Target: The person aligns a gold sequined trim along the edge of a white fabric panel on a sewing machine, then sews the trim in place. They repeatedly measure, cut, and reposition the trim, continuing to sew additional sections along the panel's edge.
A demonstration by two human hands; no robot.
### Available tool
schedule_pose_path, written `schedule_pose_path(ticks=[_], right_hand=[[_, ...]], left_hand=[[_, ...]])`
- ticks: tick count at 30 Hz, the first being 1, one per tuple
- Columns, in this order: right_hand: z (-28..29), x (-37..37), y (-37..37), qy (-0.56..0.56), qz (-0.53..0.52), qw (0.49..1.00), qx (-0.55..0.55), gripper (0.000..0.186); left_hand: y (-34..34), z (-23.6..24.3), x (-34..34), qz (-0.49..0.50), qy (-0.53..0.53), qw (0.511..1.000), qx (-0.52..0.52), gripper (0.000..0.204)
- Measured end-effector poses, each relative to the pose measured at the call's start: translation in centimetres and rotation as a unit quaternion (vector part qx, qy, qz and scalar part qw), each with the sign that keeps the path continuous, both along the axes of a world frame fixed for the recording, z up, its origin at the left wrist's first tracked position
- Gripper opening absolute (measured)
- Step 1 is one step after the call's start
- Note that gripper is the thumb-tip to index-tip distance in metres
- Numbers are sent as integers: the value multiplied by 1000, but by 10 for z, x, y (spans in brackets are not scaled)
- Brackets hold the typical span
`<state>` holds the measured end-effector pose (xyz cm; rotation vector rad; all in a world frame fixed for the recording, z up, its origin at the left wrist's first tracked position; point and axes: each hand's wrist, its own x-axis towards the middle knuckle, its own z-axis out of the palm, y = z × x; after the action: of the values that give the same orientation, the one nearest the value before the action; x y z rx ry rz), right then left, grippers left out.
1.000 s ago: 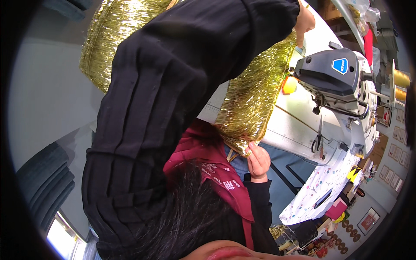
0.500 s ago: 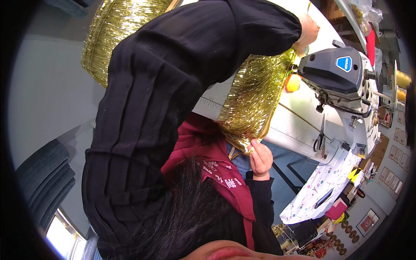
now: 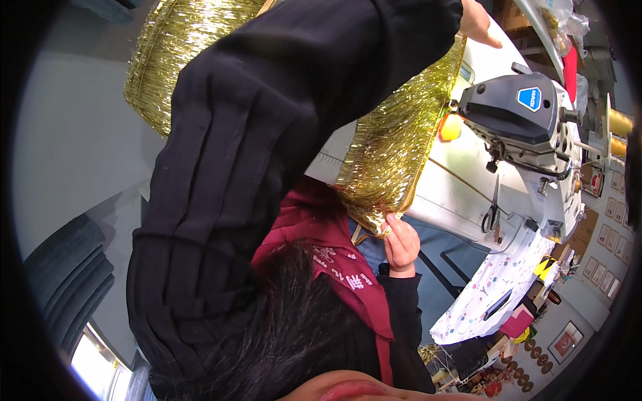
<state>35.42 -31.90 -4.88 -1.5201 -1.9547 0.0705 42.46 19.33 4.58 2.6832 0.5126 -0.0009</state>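
White sewing table (image 3: 488, 60), gold fringe (image 3: 388, 144), right hand (image 3: 402, 246): fringe end pinched.
The table extends ahead of the right-hand grip, which sits at its near edge; a second gold fringe section (image 3: 190, 63) lies well to the left of the grip, beyond the black sleeve (image 3: 227, 140); the fringe in work runs forward from the grip along the needle end of the sewing machine (image 3: 511, 117), which stands ahead and to the right; the right hand's thumb and fingers are closed on the near end; the left hand (image 3: 480, 25), far ahead of the grip, has fingers extended, but its hold cannot be determined; scissors (image 3: 493, 212) lie to the right of the grip; a yellow-orange round item (image 3: 451, 127) is ahead, beside the fringe edge.
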Motion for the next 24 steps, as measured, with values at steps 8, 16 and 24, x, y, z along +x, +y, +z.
schedule_pose_path(ticks=[8,16,24], right_hand=[[6,-7,4,-3,19,1000,9,19],[7,-2,7,13,83,994,67,20],[1,7,10,49,129,985,104,24]], left_hand=[[-24,-32,-24,-143,-151,942,263,45],[-169,-24,-182,40,43,932,358,60],[-279,-34,-271,85,145,959,231,89]])
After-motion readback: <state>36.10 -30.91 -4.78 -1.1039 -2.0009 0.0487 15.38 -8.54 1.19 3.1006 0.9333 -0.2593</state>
